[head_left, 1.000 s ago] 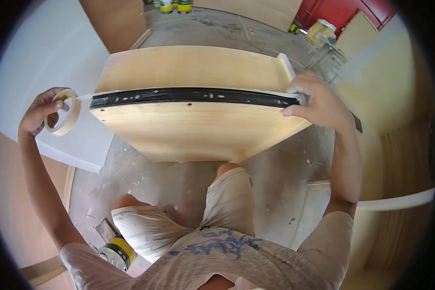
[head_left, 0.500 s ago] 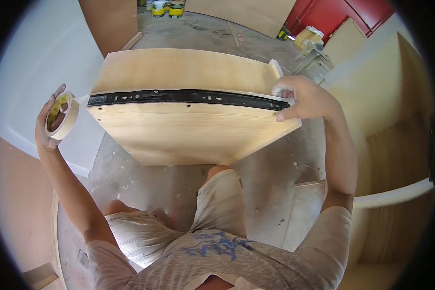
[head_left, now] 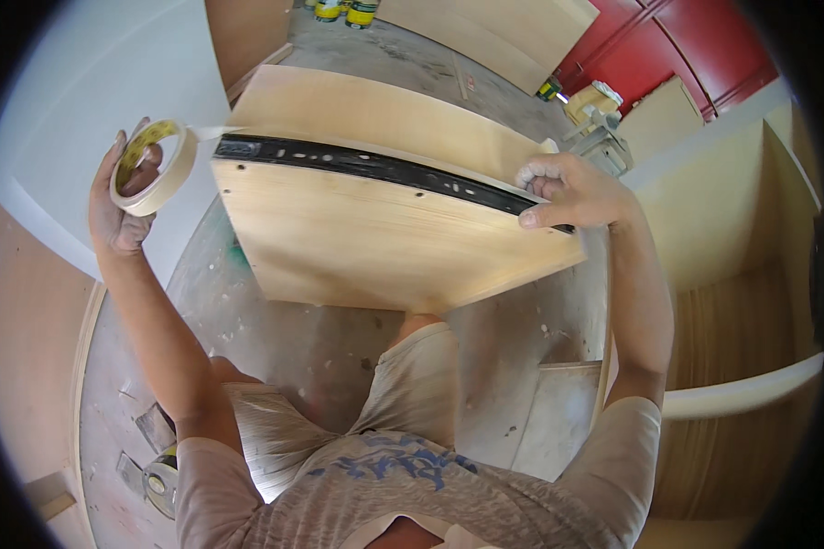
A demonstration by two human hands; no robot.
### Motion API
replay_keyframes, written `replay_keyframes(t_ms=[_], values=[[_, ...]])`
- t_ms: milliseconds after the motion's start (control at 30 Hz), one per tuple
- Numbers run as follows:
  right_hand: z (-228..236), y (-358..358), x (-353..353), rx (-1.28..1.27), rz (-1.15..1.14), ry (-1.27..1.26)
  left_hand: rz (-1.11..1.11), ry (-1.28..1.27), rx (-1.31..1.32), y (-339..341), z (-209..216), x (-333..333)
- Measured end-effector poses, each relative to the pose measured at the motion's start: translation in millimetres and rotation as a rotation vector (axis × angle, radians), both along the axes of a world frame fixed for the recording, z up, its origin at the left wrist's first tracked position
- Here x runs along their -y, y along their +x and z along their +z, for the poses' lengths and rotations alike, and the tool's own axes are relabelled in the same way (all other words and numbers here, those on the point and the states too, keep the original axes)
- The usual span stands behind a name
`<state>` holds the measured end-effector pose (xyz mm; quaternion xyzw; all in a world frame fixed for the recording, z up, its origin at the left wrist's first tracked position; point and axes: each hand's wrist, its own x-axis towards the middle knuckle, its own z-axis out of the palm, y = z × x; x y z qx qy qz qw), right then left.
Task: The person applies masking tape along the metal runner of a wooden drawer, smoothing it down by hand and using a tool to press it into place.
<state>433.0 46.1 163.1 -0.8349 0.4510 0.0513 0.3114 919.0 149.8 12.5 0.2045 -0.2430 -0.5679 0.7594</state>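
Note:
In front of me a pale wooden drawer (head_left: pixel 384 242) stands tilted, its left end raised, with a black metal drawer slide (head_left: pixel 366 166) along its upper edge. My left hand (head_left: pixel 119 220) holds a roll of masking tape (head_left: pixel 178 174), fingers through the ring. A strip of tape (head_left: pixel 212 133) runs from the roll to the slide's left end. At the right end, my right hand (head_left: pixel 588 194) is closed on the drawer's edge, thumb on the near face beside the slide and fingers curled over the top. What its fingertips touch is partly hidden.
An open wooden cabinet (head_left: pixel 723 210) stands at the right, and a large white panel (head_left: pixel 82 119) at the left. Paint cans (head_left: pixel 361 14) and red doors (head_left: pixel 714 55) are at the back. A round-headed tool (head_left: pixel 161 485) lies on the floor at lower left.
The drawer's left end has risen and shifted right in view, while its right end sits lower. My left hand and the tape roll have moved up and right. Both hands keep their holds.

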Motion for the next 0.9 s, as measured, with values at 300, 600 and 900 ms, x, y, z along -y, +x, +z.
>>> replay_keyframes(t_ms=[300, 600, 900], values=[[-2, 58, 3, 0.174, 0.168, 0.080, 0.132, 0.050, -0.090, -26, 5, 0], [-1, 90, -1, 0.126, 0.072, 0.020, 0.207, 0.004, -0.130, -34, 1, 12], [-8, 73, 1, 0.228, 0.091, -0.042, -0.074, -0.294, -0.118, -23, -7, -12]])
